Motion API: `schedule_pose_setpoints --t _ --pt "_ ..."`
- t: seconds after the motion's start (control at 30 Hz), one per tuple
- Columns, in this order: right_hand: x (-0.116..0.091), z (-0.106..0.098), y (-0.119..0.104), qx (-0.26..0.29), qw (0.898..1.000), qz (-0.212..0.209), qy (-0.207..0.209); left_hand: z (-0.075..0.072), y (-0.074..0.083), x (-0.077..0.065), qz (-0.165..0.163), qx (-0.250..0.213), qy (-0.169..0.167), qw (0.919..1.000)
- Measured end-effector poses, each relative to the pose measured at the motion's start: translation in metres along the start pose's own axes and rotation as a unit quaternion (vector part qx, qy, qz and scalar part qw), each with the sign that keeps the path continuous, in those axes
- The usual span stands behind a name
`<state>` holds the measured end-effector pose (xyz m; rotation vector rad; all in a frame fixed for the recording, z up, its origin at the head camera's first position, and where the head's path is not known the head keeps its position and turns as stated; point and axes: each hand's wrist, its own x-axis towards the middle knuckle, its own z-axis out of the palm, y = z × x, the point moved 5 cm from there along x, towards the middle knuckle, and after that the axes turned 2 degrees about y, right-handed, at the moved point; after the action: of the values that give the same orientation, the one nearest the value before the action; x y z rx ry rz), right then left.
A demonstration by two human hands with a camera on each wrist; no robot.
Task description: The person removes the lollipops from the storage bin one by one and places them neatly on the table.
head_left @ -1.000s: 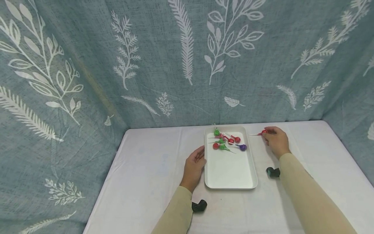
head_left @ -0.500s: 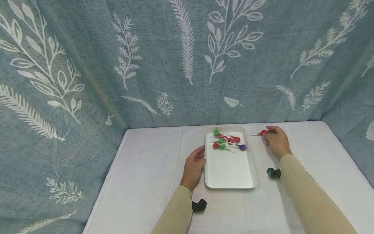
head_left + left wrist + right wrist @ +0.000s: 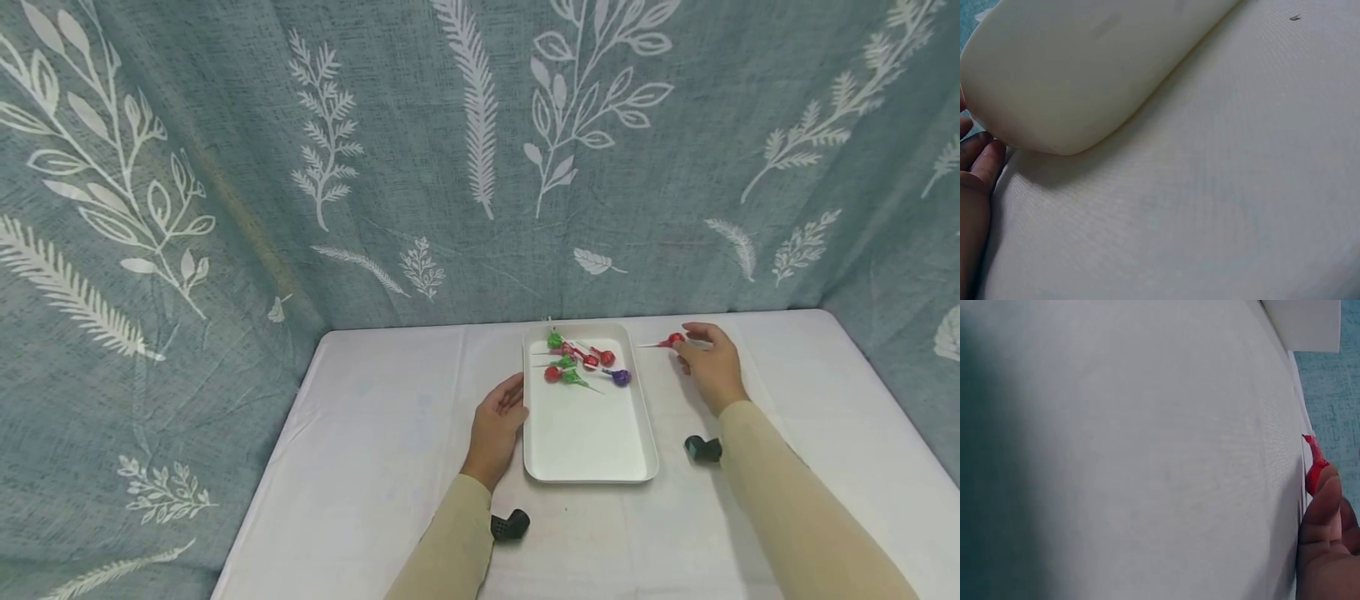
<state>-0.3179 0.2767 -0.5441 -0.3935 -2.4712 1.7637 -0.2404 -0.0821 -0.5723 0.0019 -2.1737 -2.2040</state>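
My right hand (image 3: 712, 367) pinches a red-wrapped lollipop (image 3: 676, 340) by its head, right of the tray's far end. Its white stick points left toward the tray. In the right wrist view the same red lollipop (image 3: 1316, 475) shows between thumb and fingers. My left hand (image 3: 497, 429) rests against the left side of a white rectangular tray (image 3: 588, 450). Fingertips (image 3: 992, 153) touch the tray's outer wall in the left wrist view. Several lollipops lie in the tray's far half: red (image 3: 607, 357), green (image 3: 572, 377) and one purple (image 3: 621, 377).
A white cloth (image 3: 397, 433) covers the table. Patterned blue-green curtains (image 3: 450, 167) hang behind and at both sides. Dark devices are at the left wrist (image 3: 511, 525) and right wrist (image 3: 702, 448). The tray's near half is bare.
Both hands stay nearly in place, the right still pinching the red lollipop. The head view has shifted very slightly.
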Motion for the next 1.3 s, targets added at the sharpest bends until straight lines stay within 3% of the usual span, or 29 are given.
schedule_pose_setpoints --t 0.4,0.6,1.07,1.3 --pt "-0.005 -0.002 -0.013 -0.009 0.999 -0.033 -0.007 -0.002 -0.004 0.001 -0.011 0.01 0.002 0.9999" --pt "-0.008 0.001 -0.021 0.011 0.999 -0.052 -0.011 -0.001 -0.004 0.001 -0.009 -0.002 -0.005 0.9999" --pt "-0.02 0.026 -0.054 0.009 0.994 -0.093 -0.05 0.0 -0.002 0.0 -0.006 -0.003 -0.003 1.0" --pt "-0.026 0.036 -0.07 0.007 0.993 -0.088 -0.075 -0.001 -0.001 0.0 -0.003 -0.007 -0.008 0.9999"
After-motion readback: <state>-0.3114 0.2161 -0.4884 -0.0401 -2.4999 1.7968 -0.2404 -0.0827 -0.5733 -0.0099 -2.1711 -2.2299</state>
